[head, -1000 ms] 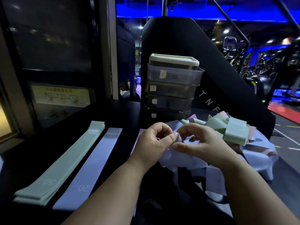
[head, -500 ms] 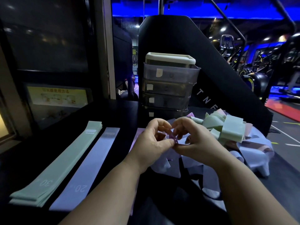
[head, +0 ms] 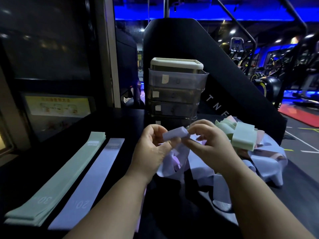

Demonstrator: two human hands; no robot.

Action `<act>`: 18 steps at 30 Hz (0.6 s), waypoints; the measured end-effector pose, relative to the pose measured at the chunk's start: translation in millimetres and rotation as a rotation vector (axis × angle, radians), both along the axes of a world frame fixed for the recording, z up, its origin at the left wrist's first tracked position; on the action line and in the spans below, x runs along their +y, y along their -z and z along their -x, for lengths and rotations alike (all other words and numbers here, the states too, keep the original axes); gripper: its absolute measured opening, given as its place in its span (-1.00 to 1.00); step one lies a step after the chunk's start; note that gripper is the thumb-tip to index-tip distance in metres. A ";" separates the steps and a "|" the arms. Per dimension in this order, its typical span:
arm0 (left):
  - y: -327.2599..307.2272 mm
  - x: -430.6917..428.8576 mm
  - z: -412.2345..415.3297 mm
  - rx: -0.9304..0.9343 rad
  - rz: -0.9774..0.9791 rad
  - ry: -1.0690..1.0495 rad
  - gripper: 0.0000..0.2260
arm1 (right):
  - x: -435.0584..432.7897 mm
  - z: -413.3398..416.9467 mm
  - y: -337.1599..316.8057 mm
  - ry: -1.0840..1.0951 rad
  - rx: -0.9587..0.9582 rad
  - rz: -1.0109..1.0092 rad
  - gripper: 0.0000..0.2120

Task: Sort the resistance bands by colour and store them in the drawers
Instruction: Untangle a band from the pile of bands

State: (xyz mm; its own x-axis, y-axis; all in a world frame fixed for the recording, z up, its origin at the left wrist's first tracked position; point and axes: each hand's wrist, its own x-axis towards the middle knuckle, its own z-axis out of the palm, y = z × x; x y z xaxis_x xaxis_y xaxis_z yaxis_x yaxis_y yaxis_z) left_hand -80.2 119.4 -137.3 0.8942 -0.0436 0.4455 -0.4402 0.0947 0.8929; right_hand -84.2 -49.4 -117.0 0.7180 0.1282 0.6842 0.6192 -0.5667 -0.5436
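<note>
One lilac band [head: 174,135] crosswise between left hand [head: 151,150] and right hand [head: 211,147].

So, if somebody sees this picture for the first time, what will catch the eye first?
First the left hand and right hand in the middle, both pinching a folded lilac band. Behind them stands a stack of drawers, and to the right lies a tangled pile of bands. At the left, green bands and one flat lilac strip lie side by side on the dark table.
</note>
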 end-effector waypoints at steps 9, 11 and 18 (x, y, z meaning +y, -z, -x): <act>9.3 -5.7 -0.3 0.115 -0.286 0.143 -0.85 | 3.7 10.4 -11.6 -0.274 0.103 -0.476 -0.90; 8.4 -6.1 0.9 0.094 -0.228 0.174 -0.86 | 3.8 10.8 -12.3 -0.281 0.074 -0.511 -0.95; 7.5 -5.7 2.6 -0.016 -0.253 0.207 -0.93 | -9.3 8.5 -16.9 -0.206 0.084 -0.809 -0.91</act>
State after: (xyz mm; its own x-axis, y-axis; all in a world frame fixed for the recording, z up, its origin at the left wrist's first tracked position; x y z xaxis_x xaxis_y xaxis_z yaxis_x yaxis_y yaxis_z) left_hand -82.8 113.7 -144.8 0.8479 -0.3352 0.4109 -0.4486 -0.0404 0.8928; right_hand -92.6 -58.7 -100.1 0.7868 -0.2449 0.5666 0.6067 0.1381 -0.7828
